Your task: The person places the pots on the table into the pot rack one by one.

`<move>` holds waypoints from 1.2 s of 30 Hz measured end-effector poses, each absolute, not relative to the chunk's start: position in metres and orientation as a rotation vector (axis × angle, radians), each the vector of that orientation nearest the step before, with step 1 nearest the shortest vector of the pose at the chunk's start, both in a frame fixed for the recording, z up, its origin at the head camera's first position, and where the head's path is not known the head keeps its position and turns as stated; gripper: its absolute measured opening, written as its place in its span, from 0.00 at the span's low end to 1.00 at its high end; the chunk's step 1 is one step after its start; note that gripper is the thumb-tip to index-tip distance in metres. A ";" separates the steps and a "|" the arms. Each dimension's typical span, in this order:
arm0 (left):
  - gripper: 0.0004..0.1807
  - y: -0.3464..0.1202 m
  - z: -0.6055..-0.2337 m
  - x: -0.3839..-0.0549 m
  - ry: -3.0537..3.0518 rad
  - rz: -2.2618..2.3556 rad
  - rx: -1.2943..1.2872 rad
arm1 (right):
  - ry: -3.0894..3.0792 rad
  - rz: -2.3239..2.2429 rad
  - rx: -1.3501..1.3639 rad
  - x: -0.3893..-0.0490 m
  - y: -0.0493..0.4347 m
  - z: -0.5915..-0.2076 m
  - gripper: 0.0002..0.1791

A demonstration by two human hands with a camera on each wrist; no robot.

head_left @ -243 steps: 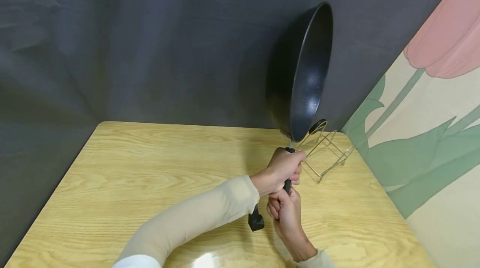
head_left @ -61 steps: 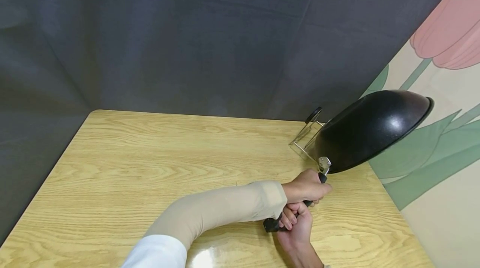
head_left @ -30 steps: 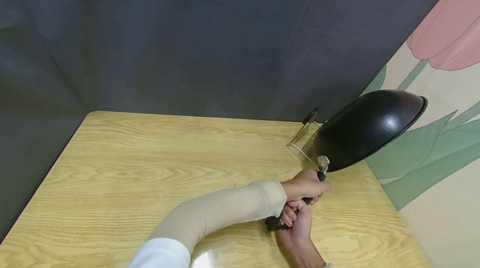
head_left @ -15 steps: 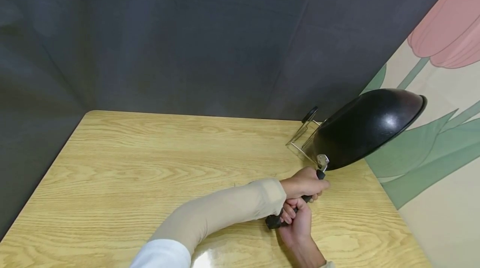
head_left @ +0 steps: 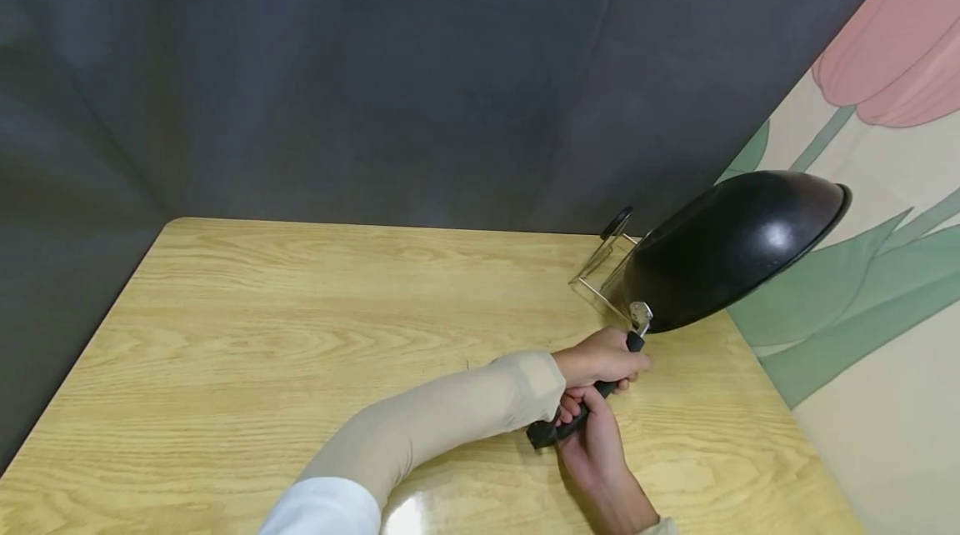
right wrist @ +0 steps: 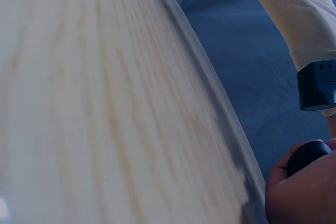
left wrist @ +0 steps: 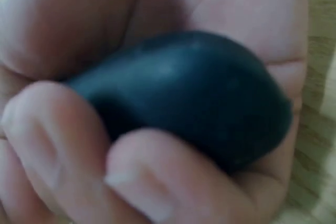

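A black wok (head_left: 738, 247) is at the back right in the head view, tilted, with its rounded outside towards me. Its metal bracket (head_left: 641, 315) joins a black handle (head_left: 606, 388). My left hand (head_left: 603, 356) grips the handle close to the bracket; in the left wrist view its fingers (left wrist: 152, 177) curl round the black grip. My right hand (head_left: 596, 439) holds the handle lower down. A rounded black end (right wrist: 308, 156) shows out of that fist in the right wrist view. The wok's inside is hidden.
Partly behind the wok, a wire rack (head_left: 600, 293) with a black round part (head_left: 617, 222) stands at the table's back right. A dark curtain (head_left: 390, 85) hangs behind the wooden table (head_left: 300, 310); a tulip-painted wall (head_left: 870, 335) borders its right side.
Eight seconds ago the wok stood upright, its inside facing right. It has since tipped over to the right, outside up. During the last second it has hardly moved; both hands keep their hold.
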State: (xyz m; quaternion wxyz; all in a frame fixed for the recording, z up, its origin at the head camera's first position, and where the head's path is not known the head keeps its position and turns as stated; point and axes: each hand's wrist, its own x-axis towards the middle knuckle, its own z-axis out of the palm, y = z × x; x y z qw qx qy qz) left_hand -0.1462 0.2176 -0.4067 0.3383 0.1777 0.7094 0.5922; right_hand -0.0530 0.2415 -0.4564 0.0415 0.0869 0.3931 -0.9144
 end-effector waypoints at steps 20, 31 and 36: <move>0.24 0.216 -0.415 -0.150 1.789 1.566 0.479 | 1.356 -2.708 0.488 -0.057 0.241 -0.456 0.16; 0.23 0.212 -0.415 -0.153 1.778 1.522 0.486 | 1.489 -2.762 0.418 -0.057 0.242 -0.455 0.10; 0.23 0.214 -0.418 -0.154 1.814 1.509 0.492 | 1.535 -2.780 0.501 -0.054 0.242 -0.452 0.07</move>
